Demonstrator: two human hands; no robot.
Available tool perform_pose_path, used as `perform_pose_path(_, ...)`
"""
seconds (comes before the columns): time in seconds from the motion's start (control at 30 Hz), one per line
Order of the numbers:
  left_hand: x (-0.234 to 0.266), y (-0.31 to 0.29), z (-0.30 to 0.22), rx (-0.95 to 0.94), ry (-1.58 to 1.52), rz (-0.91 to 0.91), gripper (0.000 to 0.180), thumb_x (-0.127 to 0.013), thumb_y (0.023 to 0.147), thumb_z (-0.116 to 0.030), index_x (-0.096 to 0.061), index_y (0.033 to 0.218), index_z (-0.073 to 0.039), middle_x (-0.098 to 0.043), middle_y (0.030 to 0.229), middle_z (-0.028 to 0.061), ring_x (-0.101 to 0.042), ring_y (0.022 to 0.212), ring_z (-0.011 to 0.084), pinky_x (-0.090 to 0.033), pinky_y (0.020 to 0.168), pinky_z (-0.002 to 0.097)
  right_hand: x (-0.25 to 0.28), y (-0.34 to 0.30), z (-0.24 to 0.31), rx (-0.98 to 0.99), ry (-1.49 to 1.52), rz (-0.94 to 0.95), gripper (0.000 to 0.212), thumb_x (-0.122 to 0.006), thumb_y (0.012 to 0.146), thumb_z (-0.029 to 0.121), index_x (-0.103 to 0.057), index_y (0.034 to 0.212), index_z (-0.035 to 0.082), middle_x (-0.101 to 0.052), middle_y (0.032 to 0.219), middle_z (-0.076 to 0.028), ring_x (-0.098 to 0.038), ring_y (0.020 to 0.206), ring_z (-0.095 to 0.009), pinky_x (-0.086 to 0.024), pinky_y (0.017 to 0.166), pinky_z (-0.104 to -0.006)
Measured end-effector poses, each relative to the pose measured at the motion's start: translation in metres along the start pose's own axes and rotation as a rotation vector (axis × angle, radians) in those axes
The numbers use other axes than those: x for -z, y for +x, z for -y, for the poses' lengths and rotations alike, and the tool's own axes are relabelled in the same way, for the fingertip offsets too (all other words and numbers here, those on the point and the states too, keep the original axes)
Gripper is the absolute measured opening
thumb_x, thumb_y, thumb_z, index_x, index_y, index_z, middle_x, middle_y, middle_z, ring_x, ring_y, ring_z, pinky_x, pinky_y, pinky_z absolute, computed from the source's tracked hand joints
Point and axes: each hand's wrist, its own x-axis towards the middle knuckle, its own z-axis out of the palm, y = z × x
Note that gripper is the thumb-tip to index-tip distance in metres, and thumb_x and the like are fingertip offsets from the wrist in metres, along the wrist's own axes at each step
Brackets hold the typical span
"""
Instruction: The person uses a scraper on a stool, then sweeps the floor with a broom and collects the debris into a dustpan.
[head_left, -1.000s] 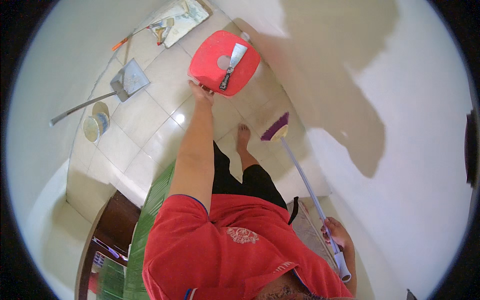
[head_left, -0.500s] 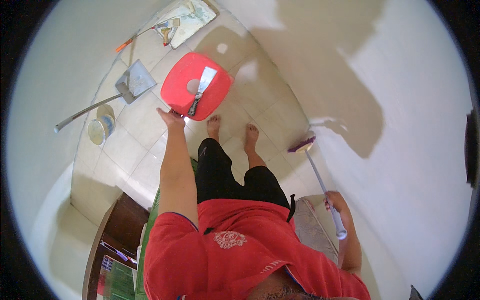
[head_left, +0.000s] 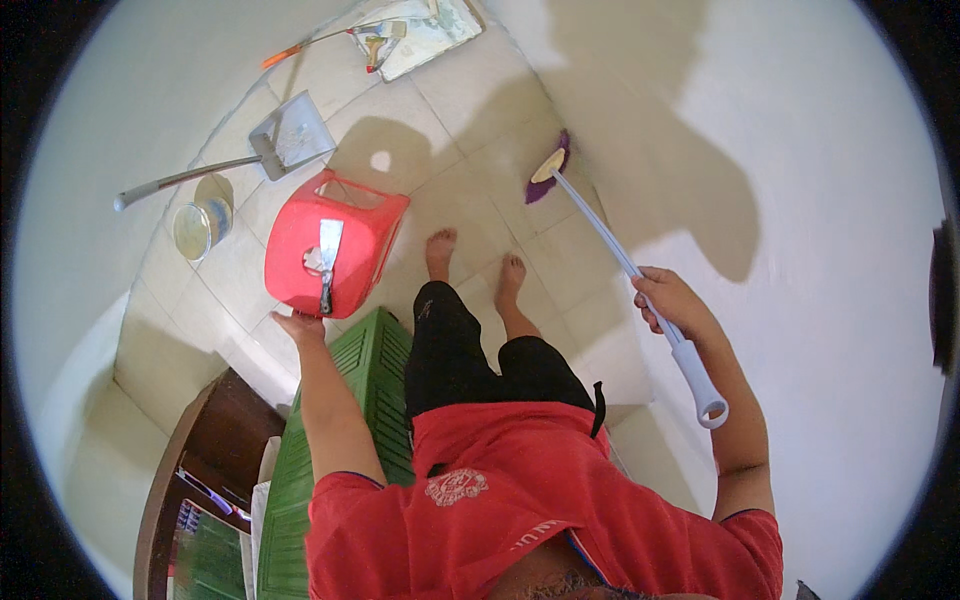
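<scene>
Your left hand [head_left: 303, 326] holds the red stool [head_left: 287, 265] by its near edge, a scraper [head_left: 330, 245] on top; right of the stool, your right hand [head_left: 672, 298] clasps the broom [head_left: 600, 228].

Bright light casts a broad shadow [head_left: 690, 190] over the right wall [head_left: 830, 310]; black vignetting rounds the corners.

This looks like a room in a home. It has plain white walls [head_left: 820, 350], a brown wooden cabinet [head_left: 228, 435], a broom [head_left: 605, 230], and a tile floor [head_left: 470, 205] with bare feet [head_left: 440, 250] on it.
</scene>
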Motion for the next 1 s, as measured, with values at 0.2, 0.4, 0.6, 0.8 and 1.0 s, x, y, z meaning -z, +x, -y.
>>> perform_pose_path(0.2,0.048,-0.005,-0.025,0.003,-0.068,-0.106,0.104,-0.026,0.082,-0.082,-0.033,0.142,0.003,-0.036,0.148,0.0186,-0.035,0.137,0.0336,-0.025,0.114,0.0477,0.020,-0.060,0.053,0.009,-0.240,-0.076,0.048,-0.051,0.095,0.023,-0.047,0.136,-0.001,-0.049,0.064,-0.001,-0.046,0.040,-0.010,-0.040,0.036,-0.0278)
perform_pose_path(0.4,0.081,0.009,-0.040,0.001,-0.097,-0.140,0.099,-0.026,0.084,-0.080,-0.037,0.139,0.002,-0.041,0.144,0.0184,-0.040,0.133,0.0335,-0.029,0.113,0.0469,0.005,-0.110,0.074,0.090,-0.488,-0.217,0.048,-0.051,0.094,0.022,-0.046,0.137,0.000,-0.052,0.062,-0.004,-0.048,0.040,-0.013,-0.043,0.038,-0.0300)
perform_pose_path(0.6,0.096,0.036,-0.039,0.071,-0.134,-0.117,0.097,-0.025,0.086,-0.078,-0.036,0.139,0.002,-0.042,0.142,0.0191,-0.041,0.133,0.0338,-0.030,0.112,0.0471,-0.050,0.000,0.055,0.188,-0.636,-0.324,0.059,-0.049,0.092,0.019,-0.029,0.146,0.005,-0.063,0.066,-0.023,-0.061,0.050,-0.029,-0.052,0.050,-0.0414)
perform_pose_path(0.8,0.110,0.035,-0.072,-0.064,0.181,-0.398,0.093,-0.032,0.089,-0.072,-0.037,0.136,0.008,-0.044,0.140,0.0214,-0.043,0.130,0.0340,-0.033,0.110,0.0443,-0.073,0.011,-0.033,0.397,-0.901,-0.198,0.064,-0.048,0.092,0.022,-0.022,0.150,0.010,-0.063,0.080,-0.032,-0.062,0.074,-0.050,-0.050,0.072,-0.0558)
perform_pose_path(1.0,0.046,0.032,-0.184,-0.913,0.791,-0.310,0.064,-0.053,0.096,-0.046,-0.052,0.121,0.013,-0.058,0.120,0.0213,-0.055,0.110,0.0269,-0.041,0.099,0.0361,-0.086,-0.066,-0.008,0.315,-0.944,-0.171,0.057,-0.045,0.096,0.027,-0.027,0.148,0.011,-0.064,0.075,-0.028,-0.062,0.067,-0.047,-0.050,0.067,-0.0557)
